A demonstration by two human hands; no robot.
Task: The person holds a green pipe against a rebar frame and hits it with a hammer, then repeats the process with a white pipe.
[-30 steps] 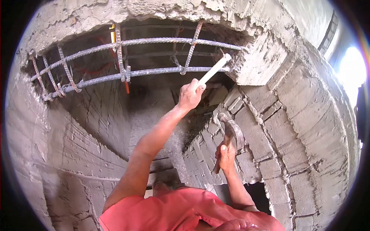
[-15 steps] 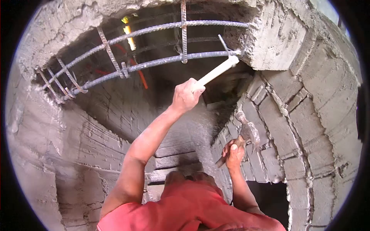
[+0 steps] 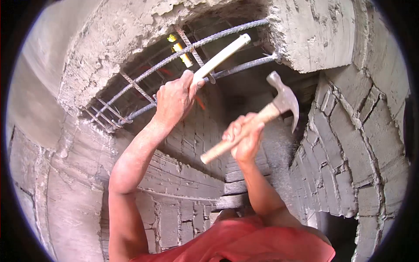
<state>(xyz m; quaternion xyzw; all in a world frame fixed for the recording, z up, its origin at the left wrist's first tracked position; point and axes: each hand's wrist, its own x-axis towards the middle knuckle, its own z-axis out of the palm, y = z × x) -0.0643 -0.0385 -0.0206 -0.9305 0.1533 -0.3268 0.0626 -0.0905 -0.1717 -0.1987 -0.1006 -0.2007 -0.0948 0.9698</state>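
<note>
A pale, straight rod (image 3: 223, 57) is gripped near one end by my left hand (image 3: 174, 99). It slants up to the right and overlaps the steel rebar (image 3: 246, 67) in this view; a small dark hole shows near its far end. Lower and to the right, my right hand (image 3: 246, 139) has its fingers wrapped around the wooden handle of a claw hammer (image 3: 286, 97). The hammer's metal head points up and right, apart from the rod.
Crossed rebar spans an opening in rough, broken concrete (image 3: 314, 32) above. A yellow object (image 3: 181, 50) shows behind the bars. Brick wall (image 3: 371, 131) curves along the right side, and brick steps (image 3: 233, 187) lie below. A dark gap (image 3: 336, 233) is at lower right.
My view has shifted. My left hand, with the rod, has moved left in the view, and the rod's tip is away from the right rebar end. My right hand has raised the hammer.
</note>
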